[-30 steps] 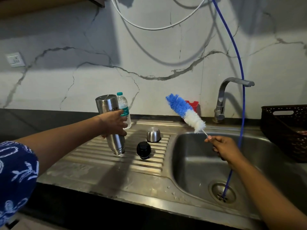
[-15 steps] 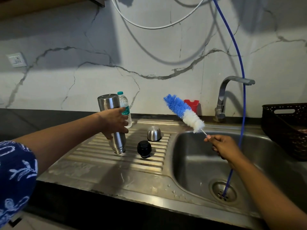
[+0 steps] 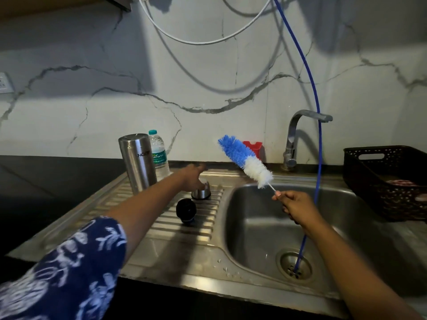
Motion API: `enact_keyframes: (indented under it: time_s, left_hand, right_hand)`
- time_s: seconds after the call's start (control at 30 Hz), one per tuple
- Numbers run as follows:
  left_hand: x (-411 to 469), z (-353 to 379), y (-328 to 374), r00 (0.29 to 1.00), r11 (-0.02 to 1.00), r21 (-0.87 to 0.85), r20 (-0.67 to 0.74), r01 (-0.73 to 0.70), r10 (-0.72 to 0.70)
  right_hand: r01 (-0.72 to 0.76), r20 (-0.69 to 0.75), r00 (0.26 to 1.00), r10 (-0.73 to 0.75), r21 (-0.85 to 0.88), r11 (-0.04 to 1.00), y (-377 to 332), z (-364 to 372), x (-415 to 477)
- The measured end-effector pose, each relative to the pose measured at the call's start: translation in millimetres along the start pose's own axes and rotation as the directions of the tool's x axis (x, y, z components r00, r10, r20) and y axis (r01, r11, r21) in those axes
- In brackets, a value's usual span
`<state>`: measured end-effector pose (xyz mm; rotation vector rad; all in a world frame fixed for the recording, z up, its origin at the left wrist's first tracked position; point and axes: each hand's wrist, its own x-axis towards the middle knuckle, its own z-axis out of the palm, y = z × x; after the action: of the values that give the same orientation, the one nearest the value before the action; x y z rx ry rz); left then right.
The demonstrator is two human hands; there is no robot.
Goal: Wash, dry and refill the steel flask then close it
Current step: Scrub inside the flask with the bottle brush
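Observation:
The steel flask (image 3: 138, 163) stands upside down on the ribbed drainboard (image 3: 161, 227), free of any hand. My left hand (image 3: 193, 179) reaches over the steel cup lid (image 3: 201, 192) beside it, fingers extended and blurred; whether they touch the lid is unclear. The black stopper (image 3: 186, 210) lies just in front of the lid. My right hand (image 3: 294, 207) grips the thin handle of the blue and white bottle brush (image 3: 246, 161), held up over the sink basin (image 3: 254, 227), bristles pointing up-left.
A small plastic water bottle (image 3: 159, 154) stands behind the flask. A tap (image 3: 298, 135) rises behind the basin. A blue hose (image 3: 317, 144) drops into the drain (image 3: 293, 265). A dark basket (image 3: 388, 181) sits at the right, a red item (image 3: 253, 145) by the wall.
My left hand set the flask down on the drainboard, let go, and moved right over the steel cup lid. My right hand with the brush stayed nearly still.

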<state>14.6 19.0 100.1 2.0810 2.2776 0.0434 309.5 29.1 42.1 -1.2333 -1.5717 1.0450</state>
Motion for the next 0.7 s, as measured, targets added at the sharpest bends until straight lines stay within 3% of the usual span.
enact_keyframes:
  time_s: [0.1, 0.2, 0.3, 0.37, 0.4, 0.43, 0.5, 0.57, 0.63, 0.7]
  left_hand:
    - [24, 21, 9, 0.991, 0.973, -0.19, 0.05, 0.133, -0.126]
    - [32, 28, 10, 0.985, 0.972, -0.162, 0.048, 0.169, -0.163]
    - [32, 30, 10, 0.979, 0.964, -0.189, -0.045, 0.185, -0.197]
    - [26, 27, 13, 0.96, 0.91, -0.376, -0.136, 0.178, -0.244]
    - [21, 27, 18, 0.942, 0.825, -0.548, -0.182, 0.141, -0.283]
    - [15, 27, 25, 0.921, 0.649, -0.756, -0.19, 0.083, -0.34]
    - [-1, 30, 47, 0.915, 0.079, -0.997, -0.038, -0.007, -0.401]
    - [-16, 36, 68, 0.938, -0.434, -0.901, 0.145, -0.007, -0.315]
    - [-24, 44, 85, 0.951, -0.706, -0.708, 0.225, 0.012, -0.21]
    - [-25, 55, 97, 0.957, -0.817, -0.577, 0.247, 0.017, -0.155]
  right_hand:
    - [0.012, 0.008, 1.0, -0.011, -0.028, 1.0, 2, 2, 6]
    - [0.0, 0.013, 1.0, 0.0, -0.032, 0.999, 6, 6, 11]
    - [0.011, 0.01, 1.0, -0.011, -0.063, 0.998, 6, 8, 12]
    - [0.022, -0.002, 1.0, -0.022, -0.083, 0.996, 4, 8, 11]
    - [0.027, -0.016, 0.999, -0.029, -0.095, 0.995, 4, 7, 12]
    - [0.033, -0.035, 0.999, -0.037, -0.115, 0.993, 4, 5, 12]
    - [0.039, -0.09, 0.994, -0.055, -0.178, 0.983, 3, -2, 14]
    - [0.033, -0.152, 0.986, -0.074, -0.255, 0.966, -3, -12, 15]
    - [0.016, -0.229, 0.967, -0.11, -0.376, 0.926, -14, -24, 14]
    - [0.023, -0.282, 0.94, -0.193, -0.511, 0.859, -25, -37, 14]
